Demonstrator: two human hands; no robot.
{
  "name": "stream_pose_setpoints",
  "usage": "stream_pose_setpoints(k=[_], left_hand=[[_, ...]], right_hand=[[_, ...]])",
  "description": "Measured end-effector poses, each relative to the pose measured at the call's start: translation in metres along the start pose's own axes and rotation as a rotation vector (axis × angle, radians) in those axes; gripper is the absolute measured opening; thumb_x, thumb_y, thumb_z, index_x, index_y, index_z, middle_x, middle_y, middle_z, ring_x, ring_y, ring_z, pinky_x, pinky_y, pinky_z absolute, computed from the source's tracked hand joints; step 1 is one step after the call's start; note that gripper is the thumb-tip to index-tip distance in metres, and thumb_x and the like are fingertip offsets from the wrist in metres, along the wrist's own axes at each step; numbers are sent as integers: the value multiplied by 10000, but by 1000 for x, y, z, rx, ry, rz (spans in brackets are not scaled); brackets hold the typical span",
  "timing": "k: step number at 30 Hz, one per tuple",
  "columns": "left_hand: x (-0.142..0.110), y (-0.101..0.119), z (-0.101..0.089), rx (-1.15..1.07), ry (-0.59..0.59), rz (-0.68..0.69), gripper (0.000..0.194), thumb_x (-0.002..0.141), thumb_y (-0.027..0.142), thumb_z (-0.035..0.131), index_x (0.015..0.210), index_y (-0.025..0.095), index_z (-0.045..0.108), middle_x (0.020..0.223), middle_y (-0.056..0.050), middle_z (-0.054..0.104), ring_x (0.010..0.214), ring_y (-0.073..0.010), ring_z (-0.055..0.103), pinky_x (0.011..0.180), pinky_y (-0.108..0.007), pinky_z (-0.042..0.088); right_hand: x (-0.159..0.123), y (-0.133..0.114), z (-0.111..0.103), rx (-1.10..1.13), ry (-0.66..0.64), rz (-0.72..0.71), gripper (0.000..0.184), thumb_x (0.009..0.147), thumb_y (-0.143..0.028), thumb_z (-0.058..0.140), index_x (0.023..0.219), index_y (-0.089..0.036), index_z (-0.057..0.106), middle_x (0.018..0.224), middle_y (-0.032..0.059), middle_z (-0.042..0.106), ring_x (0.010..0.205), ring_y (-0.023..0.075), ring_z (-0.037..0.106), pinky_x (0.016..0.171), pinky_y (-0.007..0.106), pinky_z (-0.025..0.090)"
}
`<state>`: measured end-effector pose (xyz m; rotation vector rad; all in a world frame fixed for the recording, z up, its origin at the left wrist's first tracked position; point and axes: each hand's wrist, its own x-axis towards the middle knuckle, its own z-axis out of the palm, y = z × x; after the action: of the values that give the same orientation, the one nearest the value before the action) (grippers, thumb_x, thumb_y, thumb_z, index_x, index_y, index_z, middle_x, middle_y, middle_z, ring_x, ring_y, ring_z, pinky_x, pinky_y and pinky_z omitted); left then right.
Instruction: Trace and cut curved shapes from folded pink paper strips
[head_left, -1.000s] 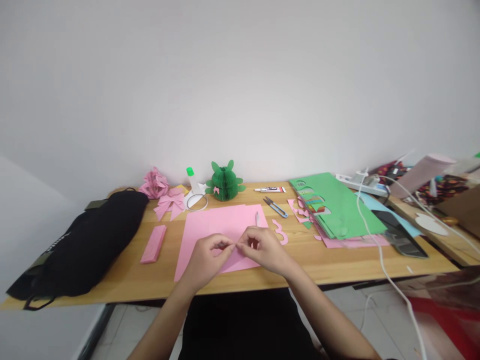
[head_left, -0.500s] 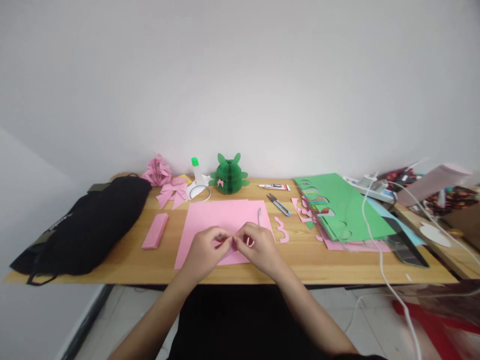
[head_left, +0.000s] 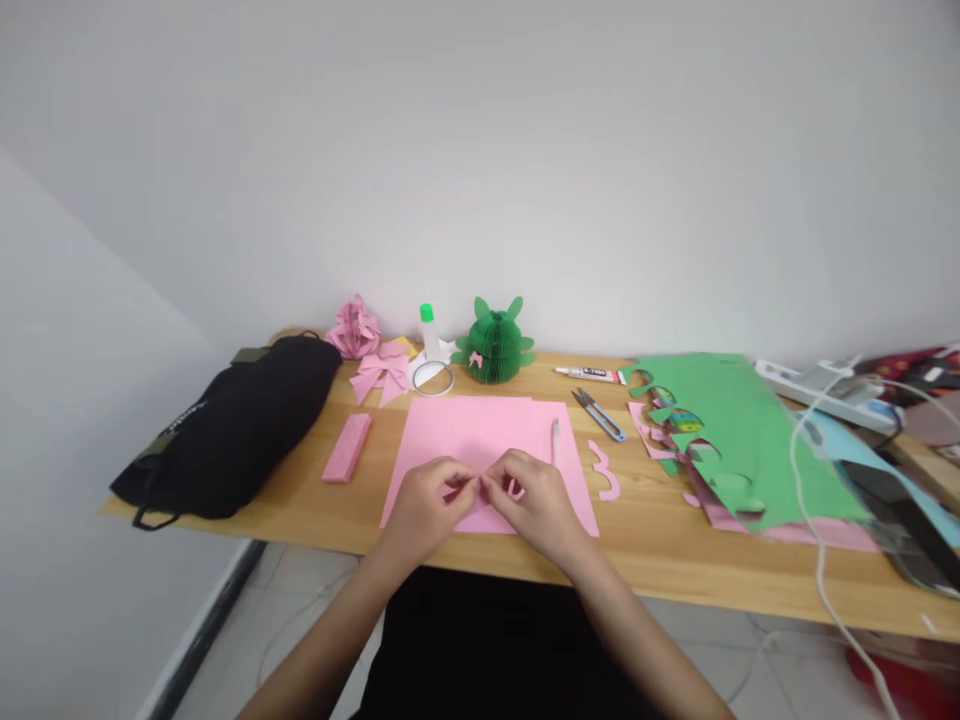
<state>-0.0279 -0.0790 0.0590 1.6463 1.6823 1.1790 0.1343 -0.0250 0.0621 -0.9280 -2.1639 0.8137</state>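
Note:
My left hand point(head_left: 435, 500) and my right hand point(head_left: 531, 502) meet fingertip to fingertip over pink paper sheets point(head_left: 472, 425) on the table. Each hand is closed in a pinch, thumb against forefinger. Whatever lies between the tips is too small and covered to make out; a bit of pink shows by the right fingers. A pale pen-like tool point(head_left: 556, 440) rests on the sheets, beyond my right hand. To the right lie a wavy pink paper cutout point(head_left: 602, 470) and blue-handled thread snips point(head_left: 598, 416). A green honeycomb paper figure point(head_left: 495, 348) with a small pink bow stands behind the sheets.
A folded pink paper strip point(head_left: 347, 448) and a black bag point(head_left: 240, 430) lie left. Toward the wall are a glue bottle point(head_left: 429, 335), a ring point(head_left: 433, 378), a pink paper bow point(head_left: 382, 372) and a glue tube point(head_left: 591, 375). Cut green sheets point(head_left: 750, 430) and a white cable point(head_left: 806, 500) occupy the right.
The view has turned, so the table's things appear farther right. Both hands keep their pinch, fingertips together over the pink sheets.

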Motion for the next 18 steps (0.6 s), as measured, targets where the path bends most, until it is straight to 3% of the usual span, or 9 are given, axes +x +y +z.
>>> stream_pose_setpoints(k=[13,18], left_hand=[[1,-4,-9,95,-116,-67,154,744,286,552,694,199,669,688,-3,692,658,-146,633,673,-250,518],[1,-16,-21,134,-120,-135,164,719,326,570,673,203,668,670,-10,691,645,-164,636,665,-272,525]], right_hand=[[-9,31,-21,64,69,109,132,794,-173,546,671,-186,595,659,13,638,565,105,549,548,220,424],[-13,38,-41,157,130,165,154,811,-248,553,680,-189,607,645,18,636,569,116,555,537,230,427]])
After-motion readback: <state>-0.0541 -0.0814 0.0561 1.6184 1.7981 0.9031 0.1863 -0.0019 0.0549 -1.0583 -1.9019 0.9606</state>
